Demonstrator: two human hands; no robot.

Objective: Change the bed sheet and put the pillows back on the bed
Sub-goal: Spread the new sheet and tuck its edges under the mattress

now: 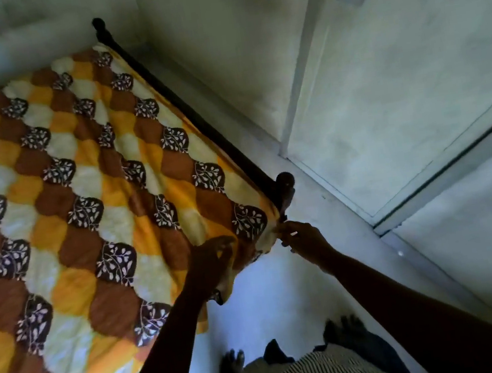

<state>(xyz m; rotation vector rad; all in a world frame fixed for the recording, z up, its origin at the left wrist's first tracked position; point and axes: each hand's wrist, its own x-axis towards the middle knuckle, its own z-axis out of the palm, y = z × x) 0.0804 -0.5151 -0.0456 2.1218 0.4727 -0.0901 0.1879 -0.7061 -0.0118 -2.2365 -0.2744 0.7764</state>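
Currently a corner of the bed sheet (77, 179), beside the bedpost (284, 187), is pinched by the right hand (301, 237); the left hand (213, 255) is laid alongside, grip unclear.

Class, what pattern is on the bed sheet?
Bed sheet: orange, brown, cream scallops with dark leaf-print patches; head view.

Bed (195, 115): dark frame, foot rail running between two round-knobbed posts, near corner post (284, 182) by the wall. Bed sheet (80, 195) spread over it, scalloped orange, brown and cream with dark leaf patches, lightly wrinkled; near corner bunched, hanging off the edge. Pale floor (270, 294) carries bed and bare feet (232, 362).
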